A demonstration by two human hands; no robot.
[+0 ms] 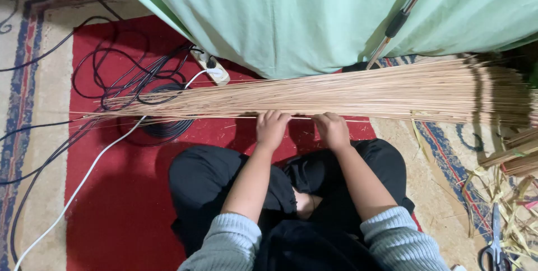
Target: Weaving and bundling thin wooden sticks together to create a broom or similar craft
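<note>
- The left hand [272, 128] rests knuckles-up on the near edge of a long bundle of thin tan sticks [358, 93], its fingers curled down over the nearest sticks and closed on them.
- The right hand [332, 129] sits just beside it, to the right, fingers likewise bent over and gripping the same near sticks.
- The bundle lies across the floor from left to right, thick and packed at the right, thinning to a loose fan of tips at the left.
- It lies on a red carpet [120, 204] with a patterned border, just beyond the person's crossed legs in black trousers [207, 178].
- A tangle of black cables [129, 83] and one white cable [84, 178] lie at the left; a white power strip [213, 68] sits at the far side, near the stick tips.
- A pale green cloth [291, 16] hangs across the far side, with a thin rod [399, 21] leaning against it.
- Scissors [494, 248] lie near right among dry leaf scraps [518, 204].
</note>
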